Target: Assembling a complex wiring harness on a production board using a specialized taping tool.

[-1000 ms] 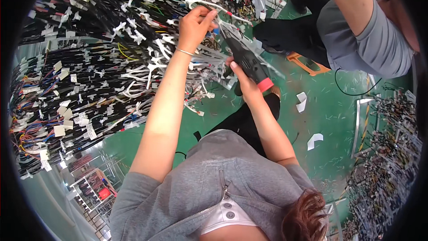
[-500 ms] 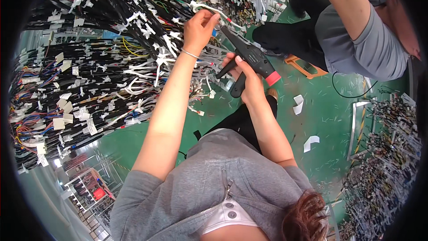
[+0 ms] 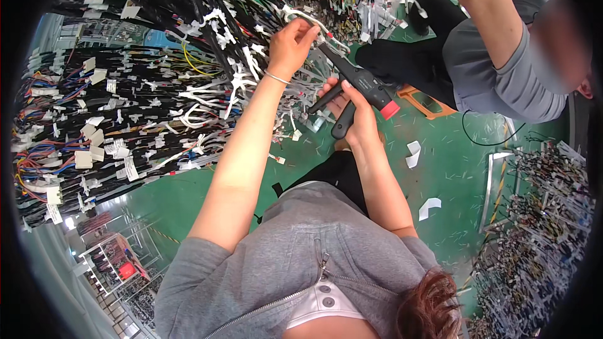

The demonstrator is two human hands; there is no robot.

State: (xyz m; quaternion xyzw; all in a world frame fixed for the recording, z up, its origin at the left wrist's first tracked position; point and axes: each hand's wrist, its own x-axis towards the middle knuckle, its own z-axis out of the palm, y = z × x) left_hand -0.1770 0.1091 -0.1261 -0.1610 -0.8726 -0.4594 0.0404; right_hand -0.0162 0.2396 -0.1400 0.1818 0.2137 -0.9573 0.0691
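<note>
My right hand is wrapped round the grip of a black cable tie gun with a red end knob. Its nose points up and left, toward the cables. Close to that nose, my left hand has thumb and fingers pinched together; what lies between them is too small to make out. A white-sleeved branch cable with a red band runs just above the left fingertips. Behind my left hand hangs a thick wire harness of black cables with many white ties and tags.
More harness bundles fill the left side. At the upper right a co-worker in a grey shirt sits or crouches with one arm raised. An orange frame and paper scraps lie on the green floor. Further wire bundles stand at the right.
My view has shifted slightly. Both hands and the cable tie gun appear a little further right and lower, with the same holds. The co-worker's head has turned or moved.
</note>
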